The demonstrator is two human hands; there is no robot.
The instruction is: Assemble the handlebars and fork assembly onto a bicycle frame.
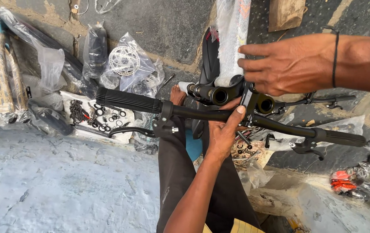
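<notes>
— Where's the handlebar?
— Across mid-frame, black, rubber grips at both ends.
— The hands?
— Left hand grasps the bar from below at centre; right hand rests open-fingered against the stem clamp.

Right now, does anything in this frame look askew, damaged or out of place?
Nothing looks damaged. The handlebar sits tilted, its right grip lower than the left grip, with the left hand gripping its middle. Small black parts lie scattered loose on the ground.
</notes>
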